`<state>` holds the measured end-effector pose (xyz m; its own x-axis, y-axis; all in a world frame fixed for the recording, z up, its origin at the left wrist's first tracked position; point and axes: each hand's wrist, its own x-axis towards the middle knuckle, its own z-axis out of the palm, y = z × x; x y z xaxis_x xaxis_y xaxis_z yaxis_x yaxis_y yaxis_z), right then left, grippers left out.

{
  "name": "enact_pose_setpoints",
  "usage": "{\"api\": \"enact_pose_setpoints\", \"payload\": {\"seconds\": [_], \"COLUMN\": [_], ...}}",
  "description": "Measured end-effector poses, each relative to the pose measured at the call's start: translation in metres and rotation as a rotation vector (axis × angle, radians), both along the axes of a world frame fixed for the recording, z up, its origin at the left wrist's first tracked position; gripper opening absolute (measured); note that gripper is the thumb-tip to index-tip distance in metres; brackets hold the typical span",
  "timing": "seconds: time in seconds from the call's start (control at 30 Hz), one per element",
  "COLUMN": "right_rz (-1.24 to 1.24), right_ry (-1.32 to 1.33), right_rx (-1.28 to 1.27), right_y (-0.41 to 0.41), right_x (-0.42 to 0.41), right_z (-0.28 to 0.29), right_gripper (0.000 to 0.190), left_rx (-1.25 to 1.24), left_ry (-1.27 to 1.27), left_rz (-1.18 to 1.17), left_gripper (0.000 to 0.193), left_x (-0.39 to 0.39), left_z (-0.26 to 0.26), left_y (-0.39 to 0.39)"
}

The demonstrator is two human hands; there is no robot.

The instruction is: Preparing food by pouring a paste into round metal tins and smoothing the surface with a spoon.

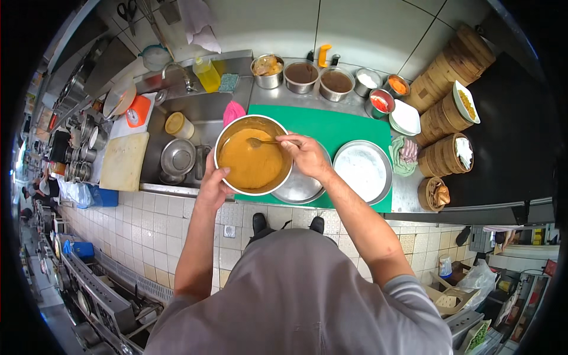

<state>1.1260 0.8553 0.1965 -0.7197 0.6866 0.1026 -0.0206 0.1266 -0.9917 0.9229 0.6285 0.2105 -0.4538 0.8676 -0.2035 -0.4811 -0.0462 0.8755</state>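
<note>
My left hand (216, 183) grips the near left rim of a deep metal bowl (254, 192), thumb over the edge. Inside the bowl lies a smooth orange-brown powder or paste (253, 164); I cannot tell which. A spoon (262, 141) is pinched in my right hand (305, 153), its coated tip resting at the surface of the brown contents. Partly hidden behind the bowl and my right hand is a round metal pan (301, 188) on a green cutting board (319, 122). To its right stands another round pan (363, 171) with a white bottom or white contents.
Left of the board is a sink (153, 151) holding a metal strainer bowl (178, 157) and a lidded tub (179, 125). Metal containers with brown sauce (301, 73) line the back wall. Bamboo steamers (439, 117), stacked plates (404, 117) and a folded cloth (404, 155) occupy the right side.
</note>
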Motion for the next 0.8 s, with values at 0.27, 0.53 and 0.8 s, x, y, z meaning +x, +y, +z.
{"api": "enact_pose_setpoints", "payload": {"seconds": [0.27, 0.53, 0.8], "right_rz": [-0.090, -0.075, -0.241], "right_ry": [-0.410, -0.693, -0.636], "right_rx": [0.643, 0.976, 1.008], "right_y": [0.015, 0.000, 0.023], "right_x": [0.015, 0.031, 0.004], "right_z": [0.017, 0.048, 0.028], "right_gripper": [0.020, 0.025, 0.037], "left_rx": [-0.118, -0.273, -0.253], "left_ry": [0.526, 1.033, 1.116], "left_rz": [0.040, 0.092, 0.025], "left_gripper": [0.104, 0.103, 0.104], "left_x": [0.000, -0.001, 0.008], "left_z": [0.030, 0.028, 0.034], "left_y": [0.045, 0.059, 0.073]}}
